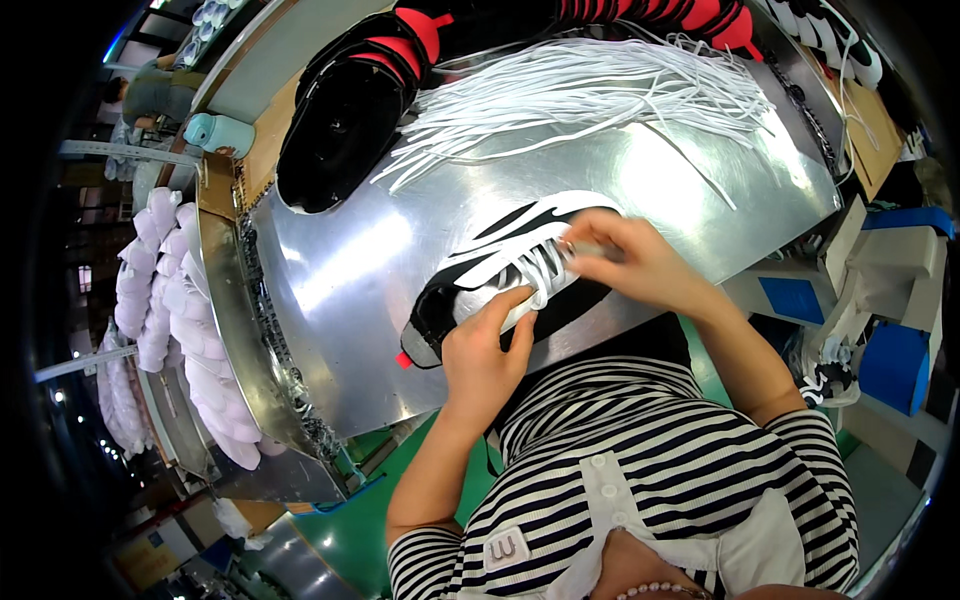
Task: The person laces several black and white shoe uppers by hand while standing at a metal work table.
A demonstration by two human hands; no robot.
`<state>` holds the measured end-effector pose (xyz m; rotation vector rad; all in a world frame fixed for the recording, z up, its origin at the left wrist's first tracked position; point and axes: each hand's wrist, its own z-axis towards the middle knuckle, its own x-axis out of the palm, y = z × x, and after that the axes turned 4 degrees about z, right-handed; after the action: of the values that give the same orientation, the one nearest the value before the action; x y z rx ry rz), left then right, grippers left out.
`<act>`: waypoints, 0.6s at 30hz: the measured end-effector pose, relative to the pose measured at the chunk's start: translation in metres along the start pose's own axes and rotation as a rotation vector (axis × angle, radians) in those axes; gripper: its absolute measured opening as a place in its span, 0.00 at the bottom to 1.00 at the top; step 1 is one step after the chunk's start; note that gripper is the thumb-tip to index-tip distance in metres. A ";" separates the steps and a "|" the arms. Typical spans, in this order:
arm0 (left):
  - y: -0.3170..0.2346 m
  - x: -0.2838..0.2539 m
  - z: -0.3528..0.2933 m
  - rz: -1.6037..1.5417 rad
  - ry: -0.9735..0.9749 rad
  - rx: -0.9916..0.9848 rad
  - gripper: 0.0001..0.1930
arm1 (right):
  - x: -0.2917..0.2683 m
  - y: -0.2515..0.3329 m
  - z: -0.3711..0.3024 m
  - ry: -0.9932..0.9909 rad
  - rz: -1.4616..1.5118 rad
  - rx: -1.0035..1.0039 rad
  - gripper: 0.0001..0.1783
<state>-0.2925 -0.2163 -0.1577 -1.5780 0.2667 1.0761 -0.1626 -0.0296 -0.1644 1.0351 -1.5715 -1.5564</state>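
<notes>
A black and white sneaker (478,268) lies on the metal table in front of me, its toe pointing to the upper right and a small red tab at its heel. A white shoelace (543,268) runs in rows across its tongue. At the ankle end of the lacing, my left hand (488,345) pinches the lace between thumb and fingers. Over the toe end of the lacing is my right hand (635,258), its fingers bent together and partly blurred. Whatever the right fingertips hold is too smeared to make out.
Loose white laces (580,95) lie in a wide bundle beyond the shoe. Black shoe parts with red pieces (345,125) line the table's far edge. White shoe-shaped pieces (190,320) hang in stacks at left, below a light blue bottle (220,134). Machinery with blue panels (893,368) stands at right.
</notes>
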 end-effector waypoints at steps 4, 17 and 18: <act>-0.005 -0.011 0.005 0.034 0.152 0.014 0.09 | 0.020 -0.022 0.032 -0.184 -0.090 -0.084 0.11; 0.007 -0.020 -0.005 0.326 0.021 0.252 0.14 | 0.029 -0.039 0.040 -0.152 -0.354 -0.333 0.08; 0.007 -0.019 -0.006 0.328 -0.005 0.263 0.15 | 0.028 -0.039 0.037 -0.164 -0.301 -0.271 0.07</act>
<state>-0.3052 -0.2311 -0.1486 -1.3215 0.6541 1.2387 -0.2054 -0.0368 -0.2068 1.0462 -1.3017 -2.0411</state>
